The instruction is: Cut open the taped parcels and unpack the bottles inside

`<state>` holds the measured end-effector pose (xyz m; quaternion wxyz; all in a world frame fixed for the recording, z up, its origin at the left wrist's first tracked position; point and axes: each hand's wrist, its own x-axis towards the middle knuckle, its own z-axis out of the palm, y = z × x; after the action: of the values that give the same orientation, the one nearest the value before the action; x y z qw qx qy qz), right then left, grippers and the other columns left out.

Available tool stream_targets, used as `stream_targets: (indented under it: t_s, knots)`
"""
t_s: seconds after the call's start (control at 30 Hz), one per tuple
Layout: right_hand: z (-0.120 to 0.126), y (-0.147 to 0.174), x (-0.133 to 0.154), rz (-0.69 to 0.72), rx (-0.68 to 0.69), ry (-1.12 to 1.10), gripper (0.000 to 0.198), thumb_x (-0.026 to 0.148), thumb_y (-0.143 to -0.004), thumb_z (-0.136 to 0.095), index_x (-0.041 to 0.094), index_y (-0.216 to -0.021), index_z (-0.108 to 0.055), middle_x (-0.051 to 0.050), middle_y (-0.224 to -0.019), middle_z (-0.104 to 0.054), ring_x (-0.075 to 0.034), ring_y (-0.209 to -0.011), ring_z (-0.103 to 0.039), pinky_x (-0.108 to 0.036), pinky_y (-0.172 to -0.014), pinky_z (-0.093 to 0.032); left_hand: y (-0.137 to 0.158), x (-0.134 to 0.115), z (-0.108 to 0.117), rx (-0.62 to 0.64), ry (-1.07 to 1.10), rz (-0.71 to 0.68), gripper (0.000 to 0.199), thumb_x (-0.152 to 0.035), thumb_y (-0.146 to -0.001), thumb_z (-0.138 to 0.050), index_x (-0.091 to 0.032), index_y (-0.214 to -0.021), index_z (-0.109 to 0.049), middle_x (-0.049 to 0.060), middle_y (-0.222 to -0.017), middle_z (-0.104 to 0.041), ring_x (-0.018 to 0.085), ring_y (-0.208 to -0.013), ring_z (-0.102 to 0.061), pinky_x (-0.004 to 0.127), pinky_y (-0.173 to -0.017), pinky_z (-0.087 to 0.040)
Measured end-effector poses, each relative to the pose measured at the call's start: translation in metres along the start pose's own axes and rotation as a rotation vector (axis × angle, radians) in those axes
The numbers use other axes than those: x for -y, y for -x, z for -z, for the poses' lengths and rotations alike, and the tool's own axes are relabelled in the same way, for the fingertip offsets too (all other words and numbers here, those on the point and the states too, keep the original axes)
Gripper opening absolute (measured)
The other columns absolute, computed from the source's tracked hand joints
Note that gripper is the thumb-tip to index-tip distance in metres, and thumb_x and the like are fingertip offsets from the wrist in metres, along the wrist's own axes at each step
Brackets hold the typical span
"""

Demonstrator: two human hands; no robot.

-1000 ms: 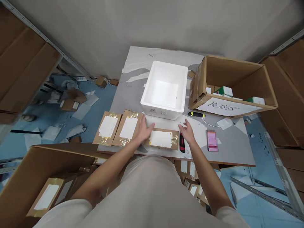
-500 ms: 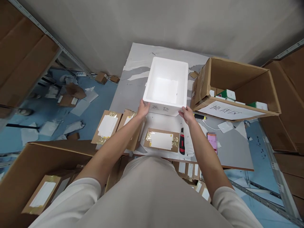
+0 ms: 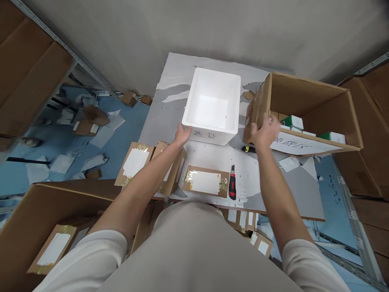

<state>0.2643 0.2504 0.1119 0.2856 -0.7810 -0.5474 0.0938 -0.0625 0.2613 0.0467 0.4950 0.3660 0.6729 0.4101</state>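
Note:
A white foam box [image 3: 215,73], open at the top with black handwriting on its front wall, sits on the table. My left hand [image 3: 182,135] grips its front left corner. Away from it, my right hand [image 3: 266,130] is at the front left corner of a cardboard box [image 3: 306,83], thumb and fingers apart; whether it presses on the rim I cannot tell. That carton has a handwritten white label and holds several small white-and-green boxes [image 3: 293,121]. Nearer my body lie a taped parcel [image 3: 205,181] and a red-and-black utility knife [image 3: 232,184].
A yellow-and-black tool [image 3: 249,149] lies beside the carton. Two taped parcels [image 3: 135,161] stand at the table's left edge. Below left is a large open carton [image 3: 73,189] with parcels inside. Shelving with cartons flanks both sides, and paper scraps [image 3: 103,138] litter the blue floor.
My right hand has let go of the foam box and moved right to the carton's corner. The foam box has shifted slightly away from me, with my left hand still on it.

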Motion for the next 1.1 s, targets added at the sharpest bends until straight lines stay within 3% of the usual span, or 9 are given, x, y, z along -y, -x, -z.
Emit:
stream_targets:
  t_s: [0.07,0.17,0.33,0.57,0.8,0.97,1.1]
  knots:
    - [0.009,-0.028,-0.018,0.013,-0.059,0.249,0.062,0.047,-0.08,-0.053,0.011,-0.13,-0.044,-0.025,-0.132,-0.044,-0.04,-0.123,-0.037,-0.058,-0.096,-0.028,-0.001,-0.004,-0.001,0.003,0.058,0.101,0.076,-0.049,-0.078,-0.064,-0.024,-0.141,-0.029,0.015,-0.141,-0.042,0.027,-0.123,-0.047,0.039,-0.095,-0.044]
    - [0.007,-0.059,-0.036,-0.052,0.099,0.45,0.048,0.047,-0.08,-0.048,0.009,-0.109,-0.056,-0.022,-0.104,-0.061,-0.038,-0.104,-0.052,-0.058,-0.091,-0.027,-0.004,-0.012,-0.005,0.037,0.186,0.239,0.08,-0.053,-0.079,-0.061,-0.027,-0.143,-0.022,0.016,-0.145,-0.036,0.027,-0.114,-0.054,0.039,-0.085,-0.05]
    - [-0.004,-0.064,-0.038,0.004,0.116,0.578,0.031,0.033,-0.083,-0.041,0.01,-0.096,-0.058,-0.018,-0.088,-0.065,-0.032,-0.089,-0.058,-0.05,-0.087,-0.028,-0.006,-0.022,-0.018,-0.035,0.338,0.311,0.069,-0.038,-0.085,-0.059,-0.021,-0.142,-0.024,0.016,-0.142,-0.039,0.022,-0.11,-0.057,0.03,-0.084,-0.052]
    - [-0.022,-0.041,-0.002,0.218,0.152,0.536,0.031,0.034,-0.087,-0.037,0.012,-0.092,-0.058,-0.016,-0.085,-0.066,-0.03,-0.09,-0.057,-0.049,-0.091,-0.023,-0.005,-0.026,-0.03,-0.159,0.417,0.275,0.053,-0.027,-0.086,-0.056,-0.02,-0.134,-0.035,0.011,-0.136,-0.044,0.017,-0.113,-0.055,0.023,-0.085,-0.053]
    - [-0.051,-0.028,0.042,0.289,0.167,0.428,0.031,0.035,-0.091,-0.034,0.013,-0.092,-0.056,-0.015,-0.084,-0.065,-0.029,-0.091,-0.055,-0.051,-0.096,-0.02,-0.034,-0.025,-0.009,-0.263,0.425,0.268,0.046,-0.025,-0.086,-0.056,-0.019,-0.129,-0.04,0.01,-0.127,-0.049,0.015,-0.109,-0.055,0.023,-0.081,-0.054]
    - [-0.059,-0.027,0.041,0.3,0.167,0.367,0.036,0.041,-0.09,-0.037,0.011,-0.096,-0.055,-0.016,-0.086,-0.064,-0.031,-0.094,-0.054,-0.056,-0.097,-0.02,-0.047,-0.02,-0.002,-0.182,0.373,0.273,0.051,-0.032,-0.086,-0.056,-0.022,-0.132,-0.037,0.011,-0.131,-0.047,0.019,-0.106,-0.058,0.031,-0.083,-0.054]
    - [-0.049,-0.024,0.042,0.317,0.16,0.27,0.056,0.052,-0.086,-0.043,0.01,-0.123,-0.045,-0.021,-0.115,-0.057,-0.036,-0.113,-0.045,-0.062,-0.099,-0.017,-0.04,-0.022,0.001,-0.065,0.261,0.279,0.059,-0.045,-0.085,-0.054,-0.023,-0.136,-0.034,0.015,-0.134,-0.046,0.027,-0.115,-0.055,0.045,-0.091,-0.047]
